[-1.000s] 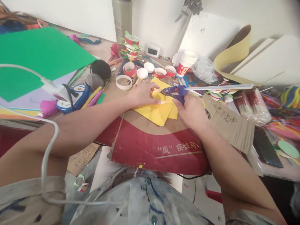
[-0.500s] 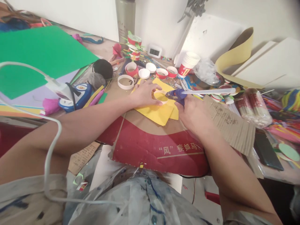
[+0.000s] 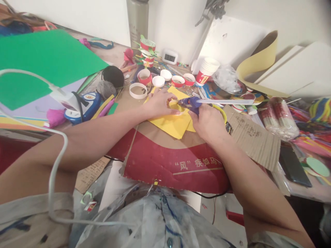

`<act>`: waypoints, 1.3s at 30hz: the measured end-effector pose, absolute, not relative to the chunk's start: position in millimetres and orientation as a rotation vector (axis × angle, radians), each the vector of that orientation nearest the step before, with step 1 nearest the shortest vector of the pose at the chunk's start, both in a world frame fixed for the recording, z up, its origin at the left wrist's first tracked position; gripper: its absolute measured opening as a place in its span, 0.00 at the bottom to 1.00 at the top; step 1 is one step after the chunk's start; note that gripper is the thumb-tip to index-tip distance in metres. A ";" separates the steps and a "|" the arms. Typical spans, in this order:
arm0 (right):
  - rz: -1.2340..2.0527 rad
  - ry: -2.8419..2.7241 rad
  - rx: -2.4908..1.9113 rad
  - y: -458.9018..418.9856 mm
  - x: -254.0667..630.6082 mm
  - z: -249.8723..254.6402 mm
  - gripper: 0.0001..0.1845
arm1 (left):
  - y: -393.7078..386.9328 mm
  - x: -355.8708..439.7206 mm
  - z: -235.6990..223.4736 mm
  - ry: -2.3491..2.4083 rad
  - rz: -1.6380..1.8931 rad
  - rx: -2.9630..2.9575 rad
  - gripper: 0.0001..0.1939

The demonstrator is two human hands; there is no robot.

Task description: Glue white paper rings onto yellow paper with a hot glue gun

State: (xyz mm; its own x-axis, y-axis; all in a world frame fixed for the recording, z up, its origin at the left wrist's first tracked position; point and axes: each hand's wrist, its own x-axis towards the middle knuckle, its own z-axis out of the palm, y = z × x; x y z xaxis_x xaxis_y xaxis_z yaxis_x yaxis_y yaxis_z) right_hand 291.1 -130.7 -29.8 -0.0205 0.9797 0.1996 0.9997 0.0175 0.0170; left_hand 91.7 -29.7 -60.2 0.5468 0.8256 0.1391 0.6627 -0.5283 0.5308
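Observation:
My left hand (image 3: 160, 102) has its thumb and fingers curved around a pale paper ring (image 3: 182, 112), pressing it onto yellow paper sheets (image 3: 172, 126). The ring's left side is hidden by my fingers. In my right hand (image 3: 210, 124) is a blue hot glue gun (image 3: 192, 102), a long translucent glue stick (image 3: 230, 102) poking out of its back. Its nozzle points left, at the ring; contact is too small to tell. Beneath the sheets lies red and brown cardboard (image 3: 165, 162). Beyond my left hand sits another pale ring (image 3: 138, 90).
Several cup rings, including a red one (image 3: 144, 77), stand behind the yellow sheets. Stacked paper cups (image 3: 207, 70) and a small clock (image 3: 170, 56) are farther back. Yellow scissors handles (image 3: 222, 113) and corrugated cardboard (image 3: 253, 137) lie right. A white cable (image 3: 58, 158) crosses my left arm.
My right hand has shifted slightly left and up with the glue gun, and the nozzle is further over the ring. More of the scissors handle shows. My left hand stays in place.

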 end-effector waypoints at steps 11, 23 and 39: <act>-0.262 -2.147 -2.122 -131.1 289.9 -29.3 0.21 | -29.6 93.0 -59.5 1.232 0.519 2.352 0.34; -0.164 -2.109 -1.981 -139.3 305.1 -28.1 0.25 | -32.9 92.2 -57.7 1.232 0.553 2.334 0.34; 0.058 -1.974 -1.926 -136.0 319.0 -23.5 0.22 | -32.2 83.1 -42.8 1.271 0.451 2.424 0.47</act>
